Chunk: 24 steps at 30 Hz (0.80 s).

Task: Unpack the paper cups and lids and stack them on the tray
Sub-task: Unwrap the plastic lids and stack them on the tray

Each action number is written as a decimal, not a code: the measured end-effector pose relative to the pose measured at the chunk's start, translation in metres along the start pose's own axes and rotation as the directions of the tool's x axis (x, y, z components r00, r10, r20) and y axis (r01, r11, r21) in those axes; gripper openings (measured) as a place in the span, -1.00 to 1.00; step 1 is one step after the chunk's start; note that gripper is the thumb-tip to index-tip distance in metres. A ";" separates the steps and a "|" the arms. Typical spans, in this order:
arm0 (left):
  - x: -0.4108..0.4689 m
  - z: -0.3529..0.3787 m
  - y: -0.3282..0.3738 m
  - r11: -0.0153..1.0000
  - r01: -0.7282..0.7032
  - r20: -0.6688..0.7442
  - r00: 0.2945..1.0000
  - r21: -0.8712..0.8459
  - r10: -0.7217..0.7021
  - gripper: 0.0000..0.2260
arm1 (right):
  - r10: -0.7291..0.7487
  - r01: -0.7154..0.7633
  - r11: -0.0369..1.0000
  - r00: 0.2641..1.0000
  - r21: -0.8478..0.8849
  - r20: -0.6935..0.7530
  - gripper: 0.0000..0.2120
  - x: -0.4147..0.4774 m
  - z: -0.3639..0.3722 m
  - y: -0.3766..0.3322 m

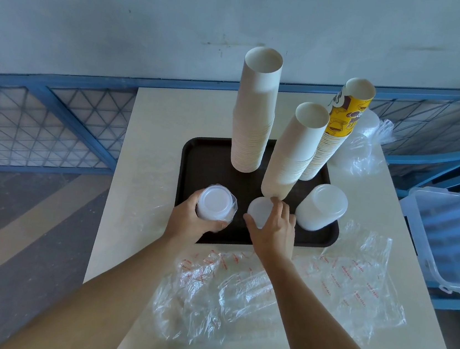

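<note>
Two bare forearms are reaching out over crumpled clear wrappers that are lying on the pale counter. The left hand is gripping a wrapped lid stack, its fingers curling round the film, at the near-left edge of the dark tray. Whether that stack is resting on the tray cannot be told. The right hand is clamping round a bare lid stack that is sitting on the tray, thumb on its left side and fingers over the far side. Just right of it a taller lid stack is standing on the tray. Behind, a plain cup stack is standing upright, a leaning cup stack is tilting towards a printed cup stack, and all three are standing on the tray.
</note>
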<state>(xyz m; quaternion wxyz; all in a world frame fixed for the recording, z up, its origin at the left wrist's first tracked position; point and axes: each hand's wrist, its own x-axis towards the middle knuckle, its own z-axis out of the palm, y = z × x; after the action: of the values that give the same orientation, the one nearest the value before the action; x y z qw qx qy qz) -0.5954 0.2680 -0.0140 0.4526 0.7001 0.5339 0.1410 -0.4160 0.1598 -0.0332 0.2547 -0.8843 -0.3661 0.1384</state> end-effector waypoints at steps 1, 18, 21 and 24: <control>0.000 0.000 0.000 1.000 0.000 0.002 1.000 -0.004 0.000 -0.20 | 0.028 -0.028 1.000 1.000 0.008 0.005 -0.24 0.000 0.001 -0.001; 0.001 0.003 0.001 1.000 0.008 0.008 1.000 0.021 -0.008 -0.19 | 0.037 -0.023 0.993 0.992 0.118 -0.120 -0.31 -0.021 -0.010 -0.006; -0.001 0.005 -0.003 1.000 -0.016 0.016 1.000 -0.001 0.016 -0.19 | -0.145 0.184 0.973 0.956 0.137 -0.254 -0.47 -0.036 -0.014 -0.012; -0.004 0.008 -0.007 0.999 -0.049 -0.031 0.998 0.022 0.049 -0.17 | -0.322 0.362 0.916 0.921 0.173 -0.220 -0.54 -0.040 -0.023 -0.030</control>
<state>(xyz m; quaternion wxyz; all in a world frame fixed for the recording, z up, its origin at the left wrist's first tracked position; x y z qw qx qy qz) -0.5955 0.2604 -0.0227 0.4331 0.7154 0.5252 0.1577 -0.4512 0.1415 0.0051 0.4000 -0.7835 -0.4733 0.0458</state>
